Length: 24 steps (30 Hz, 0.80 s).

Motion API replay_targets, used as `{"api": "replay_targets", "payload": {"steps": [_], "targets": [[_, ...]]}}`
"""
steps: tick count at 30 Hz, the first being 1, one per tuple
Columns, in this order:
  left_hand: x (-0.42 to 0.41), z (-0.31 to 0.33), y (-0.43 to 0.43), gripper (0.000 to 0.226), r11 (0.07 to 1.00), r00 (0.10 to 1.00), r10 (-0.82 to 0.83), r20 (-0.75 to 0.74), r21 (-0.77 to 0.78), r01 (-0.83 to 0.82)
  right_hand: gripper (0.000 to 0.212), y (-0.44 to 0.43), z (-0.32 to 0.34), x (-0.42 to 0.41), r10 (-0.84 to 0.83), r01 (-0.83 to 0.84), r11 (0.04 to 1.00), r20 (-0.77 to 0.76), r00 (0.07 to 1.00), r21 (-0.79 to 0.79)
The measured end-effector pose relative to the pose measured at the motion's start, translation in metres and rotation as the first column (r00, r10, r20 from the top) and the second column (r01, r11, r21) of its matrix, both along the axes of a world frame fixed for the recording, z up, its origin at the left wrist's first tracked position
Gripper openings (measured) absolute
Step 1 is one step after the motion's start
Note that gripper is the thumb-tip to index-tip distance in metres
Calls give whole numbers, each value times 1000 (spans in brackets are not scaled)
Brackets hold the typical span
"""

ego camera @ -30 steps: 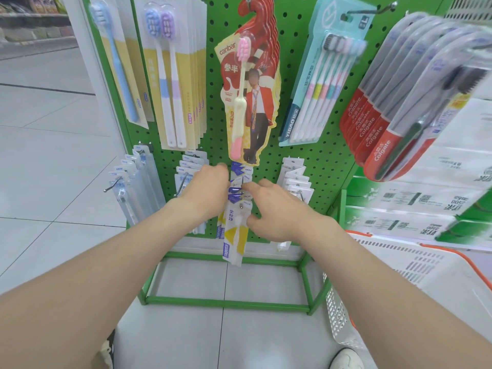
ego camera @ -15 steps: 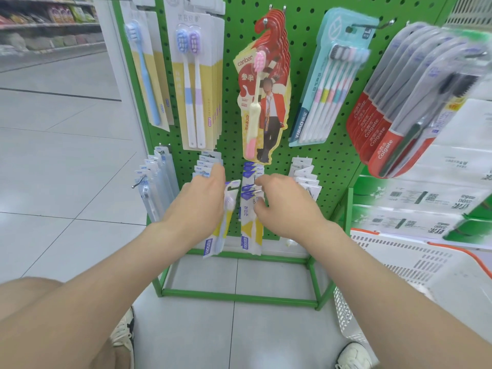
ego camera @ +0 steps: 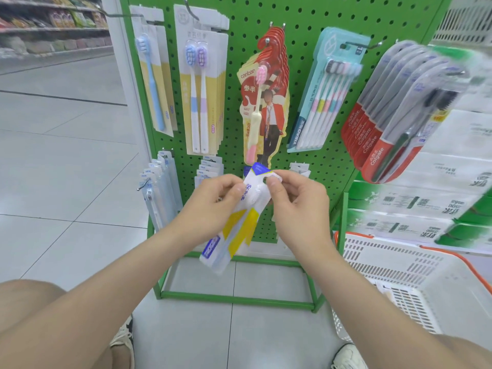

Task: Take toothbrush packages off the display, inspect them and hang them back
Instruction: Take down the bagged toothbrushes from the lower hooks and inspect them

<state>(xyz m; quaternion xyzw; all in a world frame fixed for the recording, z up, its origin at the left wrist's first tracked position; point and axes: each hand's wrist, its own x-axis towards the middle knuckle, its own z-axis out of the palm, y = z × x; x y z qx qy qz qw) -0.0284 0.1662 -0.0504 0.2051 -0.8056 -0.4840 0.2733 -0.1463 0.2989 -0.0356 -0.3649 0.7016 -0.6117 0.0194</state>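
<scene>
A white, yellow and blue toothbrush package (ego camera: 234,230) is off its hook, held tilted in front of the green pegboard display (ego camera: 239,12). My left hand (ego camera: 213,206) grips its upper middle from the left. With thumb and fingers, my right hand (ego camera: 295,203) pinches its top corner by the hang hole. The package's lower end points down and to the left. Behind my hands, the rest of that hook's stack is mostly hidden.
More toothbrush packs hang above: blue single (ego camera: 154,83), twin pack (ego camera: 198,91), red card pack (ego camera: 263,102), multi-pack (ego camera: 324,94), Colgate packs (ego camera: 386,121). Small packs (ego camera: 157,187) hang at lower left. A white basket (ego camera: 415,283) stands at right, tissue packs (ego camera: 415,203) behind it.
Both hands have drawn back from the lower hook and now hold one package free of the display, raised and tilted. My view has dropped lower and closer.
</scene>
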Motion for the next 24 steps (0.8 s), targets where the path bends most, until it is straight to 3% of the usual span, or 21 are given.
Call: {"api": "replay_targets", "payload": {"steps": [3, 6, 8, 14, 19, 24], "targets": [[-1, -5, 3, 29, 989, 999, -34, 29, 144, 30, 15, 3, 3, 0, 1, 16, 996, 192, 981, -89], [-4, -2, 7, 27, 978, 1000, -21, -1, 207, 21, 19, 5, 9, 1, 85, -9, 986, 453, 888, -168], [-8, 0, 10, 24, 968, 999, 2, -48, 251, 10, 23, 7, 10, -1, 119, -37, 985, 510, 852, -168], [-9, 4, 17, 19, 959, 965, 176, -193, 254, -124, 12, 7, 4, 4, 179, -196, 981, 452, 874, -10], [-3, 11, 19, 24, 921, 971, 181, -158, 374, -110, 17, 2, 2, 6, 151, -167, 984, 223, 963, 55], [1, 17, 16, 25, 926, 967, 204, -156, 352, -138, 18, 2, 7, 7, 215, -241, 969, 275, 937, 63]]}}
